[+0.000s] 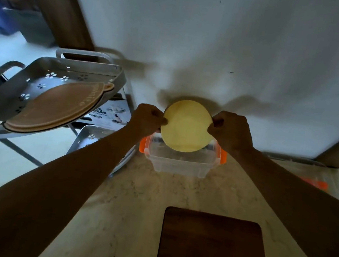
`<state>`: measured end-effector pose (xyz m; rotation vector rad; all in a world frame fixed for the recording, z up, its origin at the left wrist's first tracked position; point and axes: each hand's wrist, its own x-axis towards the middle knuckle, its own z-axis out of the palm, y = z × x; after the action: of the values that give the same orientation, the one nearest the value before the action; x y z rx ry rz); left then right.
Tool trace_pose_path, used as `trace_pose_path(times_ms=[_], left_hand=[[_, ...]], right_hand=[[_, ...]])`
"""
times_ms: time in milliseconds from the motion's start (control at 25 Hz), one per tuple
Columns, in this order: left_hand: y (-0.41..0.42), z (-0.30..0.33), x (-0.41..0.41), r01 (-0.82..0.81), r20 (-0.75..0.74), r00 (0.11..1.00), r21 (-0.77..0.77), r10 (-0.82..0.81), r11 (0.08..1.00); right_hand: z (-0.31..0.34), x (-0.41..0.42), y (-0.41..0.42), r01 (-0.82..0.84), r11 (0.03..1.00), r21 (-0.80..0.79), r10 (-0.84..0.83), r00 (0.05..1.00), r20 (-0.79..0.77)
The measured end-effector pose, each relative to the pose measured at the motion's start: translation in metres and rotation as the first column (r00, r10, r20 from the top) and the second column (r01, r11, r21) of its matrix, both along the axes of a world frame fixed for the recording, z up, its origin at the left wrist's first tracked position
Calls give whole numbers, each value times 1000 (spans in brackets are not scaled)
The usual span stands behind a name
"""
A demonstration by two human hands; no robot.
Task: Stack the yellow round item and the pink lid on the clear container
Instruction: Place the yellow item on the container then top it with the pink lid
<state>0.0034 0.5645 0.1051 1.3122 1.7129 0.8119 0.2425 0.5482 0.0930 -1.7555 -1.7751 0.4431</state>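
While my left hand [147, 121] and right hand [231, 131] pinched opposite edges of the pale yellow round plastic item [186, 126], I held it at mid-frame over the clear rectangular container with orange latches [179, 162]; the pink round lid [57, 107] lay in the grey rack [20, 78], left of frame.

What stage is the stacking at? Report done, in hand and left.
Done: nothing is stacked yet; the clear container stands open on the counter with nothing resting on it. In hand: both hands, left and right, pinch the yellow disc by its edges, tilted over the container's far rim. Left: set the disc down, then fetch the pink lid, which lies in the grey rack.
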Motion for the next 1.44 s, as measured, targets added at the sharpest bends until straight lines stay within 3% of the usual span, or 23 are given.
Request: trace_pose_path(times_ms=[160,280,440,680,880,1240,1440], left_hand=[[8,-31,-5,169,-385,915,107,-116,980],[11,-48,-5,186,-516,855,209,-53,960],[16,-64,-2,178,-625,780,174,-31,969],[20,-79,0,105,-627,778,206,49,973],[23,-84,0,113,-653,756,202,47,973],[21,-84,3,109,-587,801,341,121,934],[21,-80,2,109,-608,786,317,114,942]], right_hand=[[-24,-4,8,24,999,24,-25,999,49],[-42,-3,15,-24,998,57,13,983,185],[-60,-4,21,14,998,69,-35,946,322],[-71,-6,26,29,998,63,-49,935,352],[-72,-9,29,52,997,50,-68,913,403],[-69,-10,33,62,994,90,-97,881,464],[-65,-9,31,74,995,72,-98,892,442]])
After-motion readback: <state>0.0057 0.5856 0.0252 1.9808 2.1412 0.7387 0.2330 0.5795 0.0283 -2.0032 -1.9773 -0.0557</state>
